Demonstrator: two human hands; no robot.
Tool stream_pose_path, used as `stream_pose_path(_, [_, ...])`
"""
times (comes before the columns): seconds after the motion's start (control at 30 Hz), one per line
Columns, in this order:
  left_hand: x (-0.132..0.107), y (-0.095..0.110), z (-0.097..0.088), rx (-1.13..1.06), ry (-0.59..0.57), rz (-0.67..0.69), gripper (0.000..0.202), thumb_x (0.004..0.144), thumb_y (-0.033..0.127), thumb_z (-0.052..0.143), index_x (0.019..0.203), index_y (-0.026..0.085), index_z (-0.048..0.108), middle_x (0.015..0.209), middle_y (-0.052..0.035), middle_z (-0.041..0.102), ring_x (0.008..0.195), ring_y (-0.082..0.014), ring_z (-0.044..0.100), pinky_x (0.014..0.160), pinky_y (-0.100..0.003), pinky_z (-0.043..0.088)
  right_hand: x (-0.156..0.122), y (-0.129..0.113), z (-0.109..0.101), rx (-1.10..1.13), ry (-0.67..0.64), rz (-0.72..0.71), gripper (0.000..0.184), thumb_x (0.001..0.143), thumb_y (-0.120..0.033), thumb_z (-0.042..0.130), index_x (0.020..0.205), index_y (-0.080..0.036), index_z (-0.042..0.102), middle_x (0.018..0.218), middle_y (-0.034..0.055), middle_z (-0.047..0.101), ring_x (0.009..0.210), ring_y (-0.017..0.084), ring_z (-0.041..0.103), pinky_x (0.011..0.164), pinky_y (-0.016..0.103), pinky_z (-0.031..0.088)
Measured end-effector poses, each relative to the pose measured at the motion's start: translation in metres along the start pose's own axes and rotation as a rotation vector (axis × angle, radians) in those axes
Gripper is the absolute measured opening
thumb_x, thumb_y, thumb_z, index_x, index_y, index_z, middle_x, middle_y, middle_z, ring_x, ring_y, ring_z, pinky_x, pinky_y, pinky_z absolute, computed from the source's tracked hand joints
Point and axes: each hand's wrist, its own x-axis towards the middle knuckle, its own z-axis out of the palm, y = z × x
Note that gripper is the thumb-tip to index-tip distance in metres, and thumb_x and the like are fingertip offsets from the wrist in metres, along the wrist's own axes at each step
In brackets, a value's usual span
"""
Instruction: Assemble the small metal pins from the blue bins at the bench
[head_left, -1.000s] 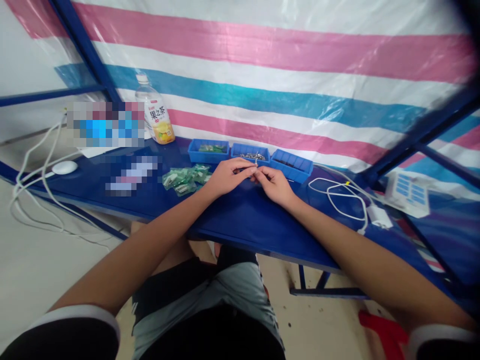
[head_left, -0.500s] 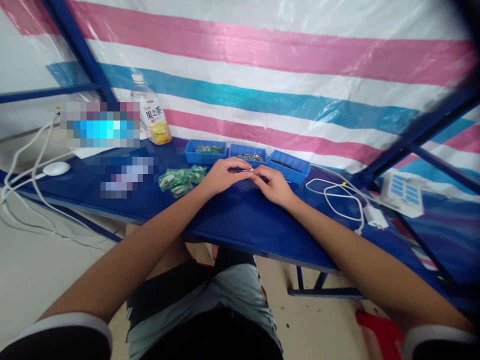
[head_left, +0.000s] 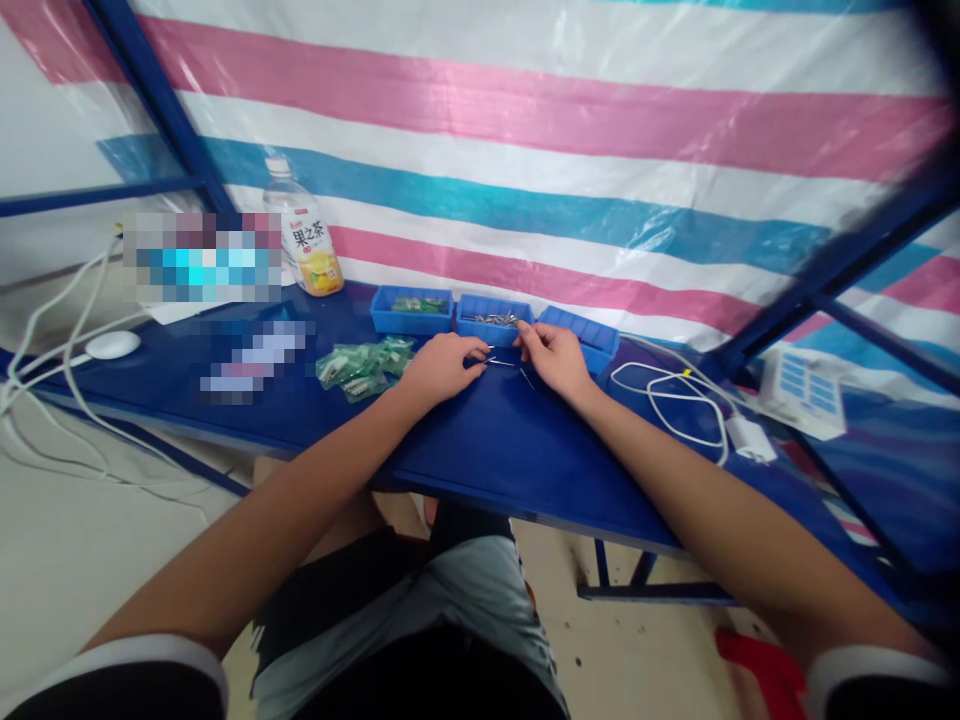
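My left hand [head_left: 444, 368] is over the table, its thumb and forefinger curled round a small, thin, shiny metal piece [head_left: 501, 362] that sticks out to the right. Its exact kind is too small to tell. Just to the right, my right hand [head_left: 556, 360] is closed, fingertips at the front right corner of the middle blue bin [head_left: 480, 328], which holds loose metal pieces [head_left: 495, 320]. Whatever the right fingertips pinch, if anything, is hidden. A thin dark sliver [head_left: 527, 378] shows just below them.
Left of my left hand lies a pile of green-tinted plastic packets [head_left: 364, 366]. Blue bins stand left [head_left: 412, 318] and right [head_left: 600, 345] of the middle one. A drink bottle [head_left: 307, 240], white cables [head_left: 667, 400] and a power strip [head_left: 804, 393] stand farther out.
My hands have moved apart from their meeting point. The right hand has gone slightly up towards the middle bin, and the left slightly down and left. Thin pieces now show between them.
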Motion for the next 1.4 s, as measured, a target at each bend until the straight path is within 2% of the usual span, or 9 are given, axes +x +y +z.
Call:
stream_pose_path(0.17, [0.001, -0.002, -0.001, 0.091, -0.004, -0.002, 0.014, 0.086, 0.017, 0.072, 0.096, 0.025, 0.078, 0.095, -0.0021, 0.083, 0.092, -0.0254, 0.076, 0.088, -0.037, 0.058, -0.012, -0.003, -0.002, -0.201, -0.027, -0.182, 0.043, 0.107, -0.056, 0.055, 0.084, -0.024, 0.074, 0.071, 0.0027, 0.074, 0.063, 0.021, 0.066, 0.064, 0.036, 0.051])
stream_pose_path(0.3, [-0.001, 0.001, 0.001, 0.114, 0.013, 0.025, 0.02, 0.086, 0.011, 0.068, 0.102, 0.023, 0.067, 0.094, -0.0043, 0.079, 0.093, -0.0267, 0.073, 0.083, -0.036, 0.055, -0.016, -0.006, 0.003, -0.275, -0.133, -0.29, 0.019, 0.104, -0.036, 0.061, 0.098, -0.024, 0.074, 0.088, 0.0052, 0.077, 0.081, 0.025, 0.071, 0.076, 0.039, 0.054])
stream_pose_path(0.57, [-0.002, 0.005, 0.002, -0.058, 0.017, 0.018, 0.013, 0.098, 0.014, 0.057, 0.104, 0.024, 0.053, 0.097, -0.0061, 0.073, 0.09, -0.0251, 0.073, 0.079, -0.036, 0.054, -0.017, -0.007, 0.008, -0.223, -0.233, -0.429, 0.02, 0.102, -0.025, 0.063, 0.117, -0.026, 0.076, 0.113, 0.0081, 0.079, 0.107, 0.029, 0.07, 0.099, 0.047, 0.054])
stream_pose_path(0.7, [-0.001, 0.006, 0.002, -0.215, 0.049, 0.031, 0.012, 0.099, 0.018, 0.06, 0.11, 0.022, 0.055, 0.102, -0.0069, 0.074, 0.093, -0.0219, 0.075, 0.085, -0.035, 0.057, -0.018, -0.007, 0.008, -0.15, -0.153, -0.358, 0.012, 0.099, -0.025, 0.069, 0.106, -0.026, 0.078, 0.102, 0.0056, 0.081, 0.093, 0.026, 0.073, 0.087, 0.041, 0.056])
stream_pose_path(0.83, [-0.002, 0.008, 0.003, -0.082, 0.144, 0.081, 0.029, 0.102, 0.026, 0.061, 0.129, 0.017, 0.062, 0.123, -0.0134, 0.074, 0.115, -0.0266, 0.071, 0.104, -0.042, 0.056, -0.018, -0.009, 0.007, -0.123, 0.003, -0.277, 0.005, 0.096, -0.026, 0.073, 0.097, -0.023, 0.077, 0.089, 0.0035, 0.078, 0.08, 0.022, 0.072, 0.076, 0.036, 0.055])
stream_pose_path(0.97, [-0.003, 0.01, 0.004, -0.003, 0.042, 0.141, 0.04, 0.108, 0.027, 0.049, 0.144, 0.019, 0.064, 0.135, -0.0111, 0.074, 0.122, -0.027, 0.07, 0.112, -0.045, 0.052, -0.02, -0.014, 0.007, -0.109, 0.049, -0.256, 0.004, 0.095, -0.026, 0.073, 0.094, -0.022, 0.075, 0.087, 0.0025, 0.077, 0.076, 0.02, 0.071, 0.071, 0.033, 0.054])
stream_pose_path(1.07, [-0.002, 0.012, 0.004, -0.051, 0.002, 0.183, 0.04, 0.108, 0.024, 0.045, 0.14, 0.018, 0.068, 0.132, -0.0106, 0.076, 0.12, -0.0252, 0.071, 0.11, -0.042, 0.055, -0.022, -0.016, 0.009, -0.1, 0.012, -0.274, 0.004, 0.094, -0.026, 0.074, 0.096, -0.022, 0.074, 0.091, 0.0032, 0.078, 0.081, 0.021, 0.072, 0.071, 0.033, 0.055])
stream_pose_path(1.23, [-0.001, 0.016, -0.001, -0.153, 0.126, 0.1, 0.031, 0.105, 0.027, 0.055, 0.127, 0.017, 0.074, 0.123, -0.011, 0.079, 0.107, -0.0235, 0.077, 0.099, -0.038, 0.061, -0.024, -0.016, 0.01, 0.022, -0.019, -0.228, 0.024, 0.096, -0.037, 0.073, 0.116, -0.024, 0.072, 0.107, 0.0067, 0.08, 0.093, 0.024, 0.075, 0.07, 0.034, 0.056])
stream_pose_path(1.4, [-0.001, 0.02, -0.005, -0.274, 0.174, 0.023, 0.013, 0.1, 0.021, 0.062, 0.109, 0.018, 0.071, 0.107, -0.0074, 0.081, 0.1, -0.0209, 0.079, 0.094, -0.034, 0.062, -0.024, -0.014, 0.01, 0.087, 0.014, -0.142, 0.032, 0.098, -0.047, 0.071, 0.12, -0.024, 0.07, 0.101, 0.0063, 0.078, 0.088, 0.023, 0.073, 0.065, 0.032, 0.054])
